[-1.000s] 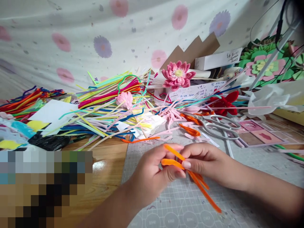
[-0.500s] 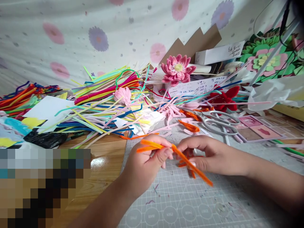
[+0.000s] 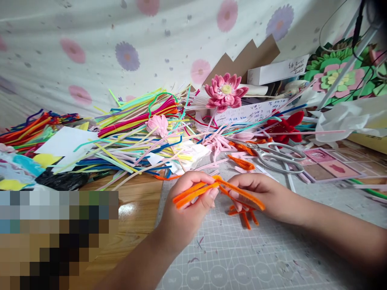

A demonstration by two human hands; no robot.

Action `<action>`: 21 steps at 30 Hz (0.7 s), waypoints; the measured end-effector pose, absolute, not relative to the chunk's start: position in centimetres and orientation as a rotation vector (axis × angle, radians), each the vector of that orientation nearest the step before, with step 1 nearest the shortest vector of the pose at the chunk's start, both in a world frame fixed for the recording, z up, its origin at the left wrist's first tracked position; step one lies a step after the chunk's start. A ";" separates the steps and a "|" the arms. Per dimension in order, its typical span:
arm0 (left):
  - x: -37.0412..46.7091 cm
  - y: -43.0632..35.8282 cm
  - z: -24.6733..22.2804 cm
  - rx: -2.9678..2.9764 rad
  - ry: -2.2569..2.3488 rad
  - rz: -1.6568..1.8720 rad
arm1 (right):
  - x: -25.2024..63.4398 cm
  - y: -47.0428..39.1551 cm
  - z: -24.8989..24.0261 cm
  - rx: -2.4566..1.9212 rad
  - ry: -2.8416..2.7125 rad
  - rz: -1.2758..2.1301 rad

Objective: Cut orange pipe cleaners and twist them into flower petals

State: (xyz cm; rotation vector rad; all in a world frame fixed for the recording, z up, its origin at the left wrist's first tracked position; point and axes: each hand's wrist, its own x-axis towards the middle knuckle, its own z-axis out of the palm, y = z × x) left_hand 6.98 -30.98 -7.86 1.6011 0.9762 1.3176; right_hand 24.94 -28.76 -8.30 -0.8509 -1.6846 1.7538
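Note:
My left hand [image 3: 181, 217] pinches bent orange pipe cleaners [image 3: 193, 194] between thumb and fingers. Two strands run back over that hand, and two more slant out to the right from the pinch. Close by, my right hand [image 3: 272, 195] has its fingers curled behind the right-hand strands and closed around the lower one; its thumb is largely hidden. Several short orange pieces [image 3: 247, 220] lie crossed on the grey cutting mat [image 3: 217, 245] just below the right hand. Orange looped pieces [image 3: 242, 162] rest beyond the hands, beside silver scissors [image 3: 279, 157].
Bundles of coloured pipe cleaners [image 3: 133, 121] pile up at the back left. A pink pipe-cleaner flower [image 3: 226, 90] stands at the back, with a red one [image 3: 286, 127] to its right. A makeup palette [image 3: 329, 165] lies at right. The lower left is pixelated.
The orange strands have tilted: the right-hand one now points less steeply down, and a second shows below it. My right hand has shifted slightly, uncovering more of the short pieces on the mat.

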 end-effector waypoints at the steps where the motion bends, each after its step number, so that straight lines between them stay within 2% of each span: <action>1: 7.0 -31.0 -7.9 1.597 0.958 1.336 | 24.9 -28.8 -8.5 -0.857 -1.704 1.748; 7: 7.3 -30.9 -8.0 1.620 0.933 1.409 | 24.6 -29.2 -8.6 -0.886 -1.870 1.592; 16: 7.0 -30.9 -7.9 1.998 1.112 1.546 | 24.7 -29.7 -7.9 -0.747 -2.259 0.617; 21: 6.7 -31.1 -7.7 2.133 1.025 1.538 | 24.4 -30.0 -8.2 -0.761 -2.194 0.726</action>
